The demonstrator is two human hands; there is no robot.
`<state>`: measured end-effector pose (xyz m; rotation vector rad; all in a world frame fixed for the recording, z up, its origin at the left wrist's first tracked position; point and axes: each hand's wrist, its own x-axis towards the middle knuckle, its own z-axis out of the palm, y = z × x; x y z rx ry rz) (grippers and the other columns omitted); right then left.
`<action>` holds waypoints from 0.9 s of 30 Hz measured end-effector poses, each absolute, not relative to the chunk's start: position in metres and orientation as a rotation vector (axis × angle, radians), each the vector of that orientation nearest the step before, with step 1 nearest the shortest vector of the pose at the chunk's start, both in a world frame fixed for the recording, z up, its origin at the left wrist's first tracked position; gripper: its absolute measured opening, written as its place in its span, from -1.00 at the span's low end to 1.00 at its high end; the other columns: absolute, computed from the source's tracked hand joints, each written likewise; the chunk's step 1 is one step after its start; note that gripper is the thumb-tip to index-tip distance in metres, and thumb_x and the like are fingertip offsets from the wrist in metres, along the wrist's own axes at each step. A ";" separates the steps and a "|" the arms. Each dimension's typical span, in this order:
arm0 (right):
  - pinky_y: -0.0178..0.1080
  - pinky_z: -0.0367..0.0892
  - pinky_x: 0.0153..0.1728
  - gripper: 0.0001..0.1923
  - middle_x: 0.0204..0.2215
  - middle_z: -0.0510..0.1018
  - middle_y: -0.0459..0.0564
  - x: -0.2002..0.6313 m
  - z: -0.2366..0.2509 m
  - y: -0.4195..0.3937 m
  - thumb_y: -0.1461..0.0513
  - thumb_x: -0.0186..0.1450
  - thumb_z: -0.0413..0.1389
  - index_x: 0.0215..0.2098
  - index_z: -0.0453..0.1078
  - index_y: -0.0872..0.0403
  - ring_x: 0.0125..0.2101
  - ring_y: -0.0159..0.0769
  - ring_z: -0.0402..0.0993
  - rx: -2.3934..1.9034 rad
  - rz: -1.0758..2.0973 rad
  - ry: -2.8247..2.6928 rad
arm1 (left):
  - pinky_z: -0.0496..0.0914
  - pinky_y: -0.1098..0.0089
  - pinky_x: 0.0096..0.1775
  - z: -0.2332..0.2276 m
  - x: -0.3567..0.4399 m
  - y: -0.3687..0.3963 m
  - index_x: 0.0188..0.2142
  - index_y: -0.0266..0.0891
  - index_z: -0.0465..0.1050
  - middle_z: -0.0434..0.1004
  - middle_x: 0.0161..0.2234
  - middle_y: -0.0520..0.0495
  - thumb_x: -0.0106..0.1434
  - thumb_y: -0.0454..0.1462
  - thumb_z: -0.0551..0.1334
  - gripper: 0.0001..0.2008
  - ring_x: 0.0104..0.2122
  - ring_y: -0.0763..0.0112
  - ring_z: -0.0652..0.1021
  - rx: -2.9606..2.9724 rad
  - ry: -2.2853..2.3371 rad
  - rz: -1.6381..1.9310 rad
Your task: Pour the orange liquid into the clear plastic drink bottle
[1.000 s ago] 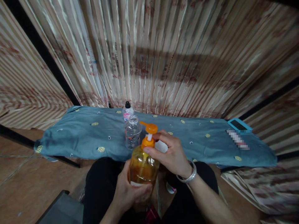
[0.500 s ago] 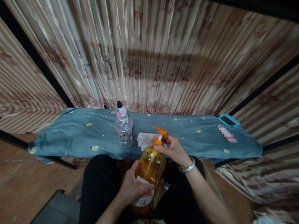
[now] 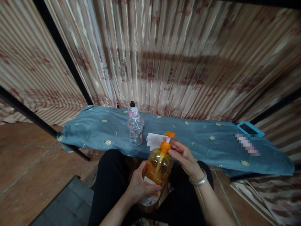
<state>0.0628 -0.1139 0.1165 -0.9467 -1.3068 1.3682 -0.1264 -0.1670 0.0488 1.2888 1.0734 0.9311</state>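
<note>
A large clear pump bottle [image 3: 158, 169] with amber liquid stands tilted between my knees. My left hand [image 3: 141, 185] is wrapped round its lower body, thumb across the white and orange label. My right hand [image 3: 183, 155] pinches the orange collar of the pump head [image 3: 166, 146] at the bottle's neck, thumb in front and fingers behind. The pump's nozzle stands up on its white stem. Just beyond the bottle, a white cloth or tissue [image 3: 154, 141] lies on the covered table. To its left stands a transparent, uncapped plastic bottle [image 3: 136, 130].
The narrow table has a blue-green cloth [image 3: 94, 131] with yellow prints. Behind the clear bottle is a black-capped bottle [image 3: 132, 106]. A blue-framed device [image 3: 250, 128] lies at the right end. Black poles and striped curtains surround the table; a grey stool [image 3: 66, 201] stands lower left.
The view has swung left, so everything sits farther right. My right hand has shifted around the pump collar, and the nozzle has turned. My left hand keeps its hold on the bottle.
</note>
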 end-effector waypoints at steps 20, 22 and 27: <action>-0.22 0.38 -0.14 -0.56 -0.26 0.64 -0.09 0.068 0.110 -0.116 0.23 0.03 0.38 -0.12 0.45 -0.01 -0.27 -0.29 0.55 -0.889 1.415 -1.156 | 0.40 0.31 -0.08 0.048 -0.123 -0.169 -0.06 -0.24 0.31 0.53 -0.15 -0.09 -0.17 -0.17 0.48 -0.33 -0.14 0.21 0.52 1.344 1.091 0.916; -0.17 0.39 -0.14 -0.56 -0.26 0.65 -0.03 0.069 0.115 -0.118 0.15 0.07 0.34 -0.08 0.45 0.00 -0.25 -0.22 0.58 -0.837 1.510 -1.168 | 0.41 0.30 -0.10 0.047 -0.122 -0.170 -0.06 -0.25 0.32 0.53 -0.15 -0.11 -0.18 -0.13 0.48 -0.31 -0.16 0.21 0.53 1.271 0.991 0.906; -0.15 0.39 -0.10 -0.48 -0.15 0.63 0.02 0.073 0.117 -0.116 0.05 0.06 0.32 -0.02 0.45 -0.02 -0.16 -0.17 0.55 -0.767 1.564 -1.169 | 0.43 0.32 -0.18 0.046 -0.115 -0.174 -0.04 -0.26 0.31 0.52 -0.14 -0.13 -0.20 -0.05 0.48 -0.26 -0.18 0.19 0.53 1.043 0.698 0.865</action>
